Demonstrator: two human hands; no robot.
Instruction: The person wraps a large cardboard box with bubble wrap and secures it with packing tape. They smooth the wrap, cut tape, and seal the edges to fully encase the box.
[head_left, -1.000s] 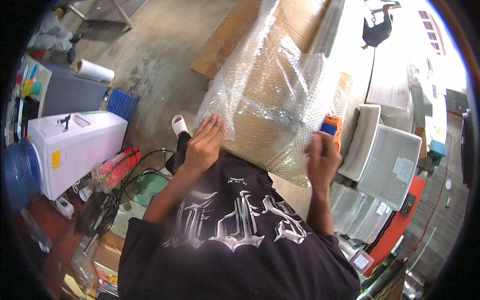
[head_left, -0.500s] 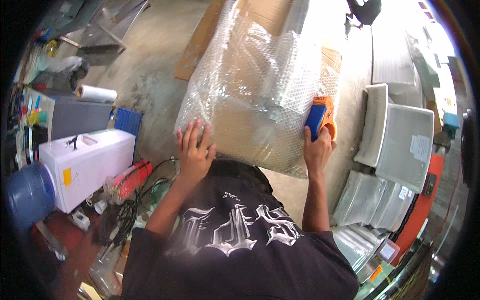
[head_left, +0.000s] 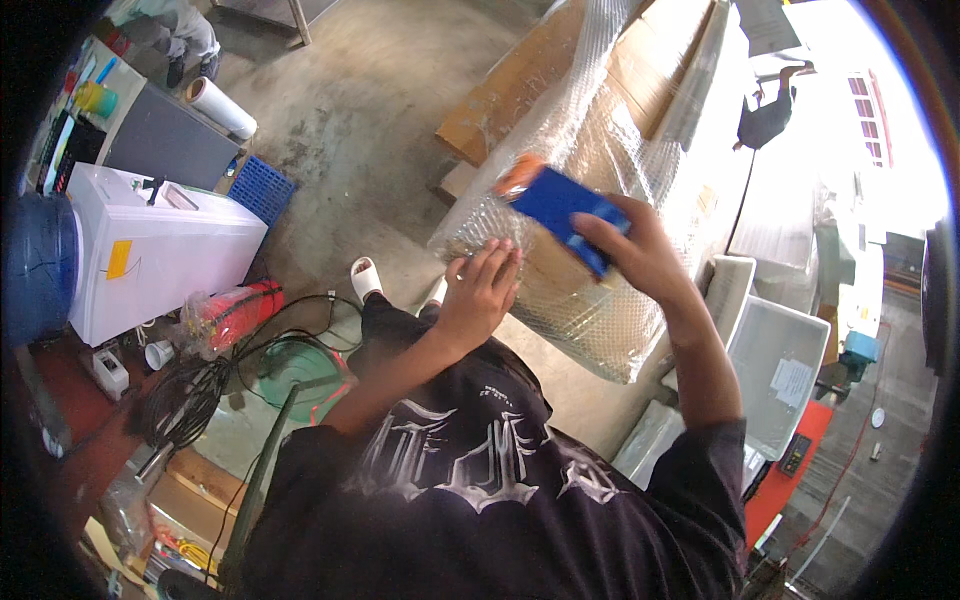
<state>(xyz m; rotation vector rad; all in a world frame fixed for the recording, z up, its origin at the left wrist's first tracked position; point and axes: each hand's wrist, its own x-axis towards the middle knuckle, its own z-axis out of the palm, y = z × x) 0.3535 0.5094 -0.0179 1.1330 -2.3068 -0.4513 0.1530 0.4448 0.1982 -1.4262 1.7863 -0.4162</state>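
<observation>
A large bundle of flat cardboard (head_left: 545, 265) lies in front of me, wrapped in clear bubble wrap (head_left: 600, 330). My right hand (head_left: 640, 245) grips a blue and orange tape dispenser (head_left: 570, 212), held over the near left part of the bundle. The dispenser's orange end points toward the left edge of the wrap; whether it touches is blurred. My left hand (head_left: 483, 297) rests with its fingers stretched out on the near left corner of the bubble wrap, just below the dispenser. The tape itself cannot be made out.
To the left stand a white box-shaped unit (head_left: 165, 240), a blue crate (head_left: 262, 190) and a white roll (head_left: 220, 107). Cables (head_left: 190, 400) and a red cylinder (head_left: 235, 312) lie near my left side. Clear-wrapped trays (head_left: 775, 370) are stacked at right. Another person's legs (head_left: 190, 40) show at far left.
My right hand has swung left across the bundle with the tape dispenser, toward my left hand. My left hand's fingers are closer together on the corner. The whole view has turned.
</observation>
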